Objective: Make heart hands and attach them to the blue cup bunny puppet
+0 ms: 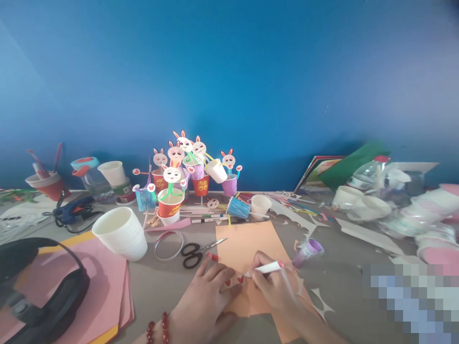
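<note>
My right hand (274, 282) grips a white marker (268, 267) with a red end, its tip at a small white paper circle (241, 279) bearing a red heart. My left hand (208, 291), with a red bead bracelet on the wrist, holds this circle between thumb and forefinger, its other fingers stretched forward. Beside it, a second heart (228, 283) shows under the left fingers. Near the left fingertips is a red marker cap (214, 257). Orange paper sheets (247, 239) lie under the hands. Black-handled scissors (197, 252) rest open by the sheet's left edge.
Rabbit-faced cup figures (172, 174) cluster at the back. Stacked white cups (122, 234), a tape roll (168, 245), headphones (53, 291) and pink paper (103, 291) are left. Right are a purple cup-like piece (310, 251), paper scraps (322, 301) and bagged cups (423, 210).
</note>
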Tool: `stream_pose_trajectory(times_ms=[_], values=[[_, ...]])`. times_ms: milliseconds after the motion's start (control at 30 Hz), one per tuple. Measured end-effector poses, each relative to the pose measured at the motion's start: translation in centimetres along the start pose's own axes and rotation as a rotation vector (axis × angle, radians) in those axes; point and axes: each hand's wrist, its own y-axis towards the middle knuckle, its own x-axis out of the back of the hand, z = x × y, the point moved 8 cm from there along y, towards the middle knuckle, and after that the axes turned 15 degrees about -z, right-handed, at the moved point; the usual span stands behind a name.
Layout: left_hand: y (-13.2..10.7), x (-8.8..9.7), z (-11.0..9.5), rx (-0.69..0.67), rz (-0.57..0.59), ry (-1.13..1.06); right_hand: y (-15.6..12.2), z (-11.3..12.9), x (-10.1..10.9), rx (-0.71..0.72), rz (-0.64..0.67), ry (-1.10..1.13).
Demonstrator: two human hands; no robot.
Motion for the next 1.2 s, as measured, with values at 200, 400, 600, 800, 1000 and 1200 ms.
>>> stream_pose_trajectory(times_ms=[200,400,600,800,1000,1200], values=[[0.0,-0.1,0.0,-0.035,-0.062,0.022,0.4,-0.1,0.6,-0.068,-0.074,0.129],[0.2,-0.6,0.3,-0.068,-0.063,0.061,0.5,-0.1,0.7,-0.045,-0.101,0.135],[0.3,-1.1,0.9,-0.087,-0.08,0.026,-0.4,2.3,1.4,0.185,-0.124,0.003],[0.4,-0.8,1.1,-0.097,-0.129,-0.007,-0.4,3.3,2.0,0.231,-0.2,-0.01],[0.4,-1.1,1.2,-0.211,-0.224,0.095,-0.6,1.8,1.5,0.181,-0.168,0.072],[0.2,-0.2,2.0,-0.229,-0.425,0.113,0.5,0.0,2.2,-0.005,-0.246,0.138]])
